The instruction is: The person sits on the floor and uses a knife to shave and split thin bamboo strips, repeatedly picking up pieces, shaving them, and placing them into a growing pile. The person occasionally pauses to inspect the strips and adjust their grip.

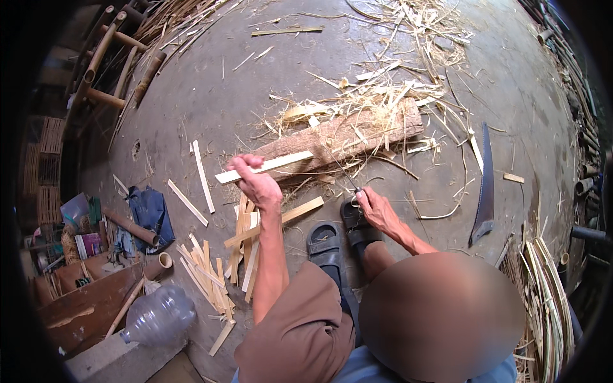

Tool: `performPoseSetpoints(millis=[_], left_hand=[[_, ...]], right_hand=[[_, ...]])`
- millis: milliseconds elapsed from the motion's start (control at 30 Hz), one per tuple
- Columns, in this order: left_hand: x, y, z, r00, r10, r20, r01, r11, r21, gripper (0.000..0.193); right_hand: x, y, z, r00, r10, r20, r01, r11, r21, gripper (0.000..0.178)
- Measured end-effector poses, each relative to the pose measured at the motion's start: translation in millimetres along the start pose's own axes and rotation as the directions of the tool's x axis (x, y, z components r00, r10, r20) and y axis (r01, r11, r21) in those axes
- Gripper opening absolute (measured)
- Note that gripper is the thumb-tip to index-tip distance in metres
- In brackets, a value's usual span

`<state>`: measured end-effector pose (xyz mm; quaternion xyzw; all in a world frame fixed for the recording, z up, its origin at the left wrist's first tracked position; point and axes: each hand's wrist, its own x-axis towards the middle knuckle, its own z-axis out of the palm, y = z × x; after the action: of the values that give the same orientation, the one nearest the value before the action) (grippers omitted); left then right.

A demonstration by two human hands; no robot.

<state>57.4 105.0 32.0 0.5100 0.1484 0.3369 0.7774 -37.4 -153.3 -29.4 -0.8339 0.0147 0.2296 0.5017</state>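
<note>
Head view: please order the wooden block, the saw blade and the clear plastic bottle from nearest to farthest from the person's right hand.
From the right hand, which grips a knife:
1. Wooden block, just beyond the hand, under the shavings.
2. Saw blade, flat on the floor to the right.
3. Clear plastic bottle, far off at the lower left.

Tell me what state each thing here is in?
Left hand: closed on a bamboo slat, held level.
Right hand: gripping a knife, blade toward the wooden block.
Saw: lying flat on the floor.
Plastic bottle: on its side.
Cut slats: piled loosely.
</note>
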Motion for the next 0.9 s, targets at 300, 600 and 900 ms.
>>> performPoseSetpoints(millis=[300,600,900], left_hand=[[-15,36,-10,0.994,0.107,-0.022,-0.101,0.979,0.179,0.035],[-34,65,-29,0.981,0.189,0.050,-0.142,0.512,0.847,0.029],[-29,65,-2,0.994,0.081,0.078,-0.112,0.686,0.718,0.023]], right_hand=[[-21,-41,15,0.983,-0.181,0.029,0.180,0.983,0.038,0.035],[4,-40,47,0.984,-0.083,0.156,0.107,0.983,-0.148,0.036],[-15,-78,8,0.968,-0.135,0.210,0.135,0.991,0.014,0.034]])
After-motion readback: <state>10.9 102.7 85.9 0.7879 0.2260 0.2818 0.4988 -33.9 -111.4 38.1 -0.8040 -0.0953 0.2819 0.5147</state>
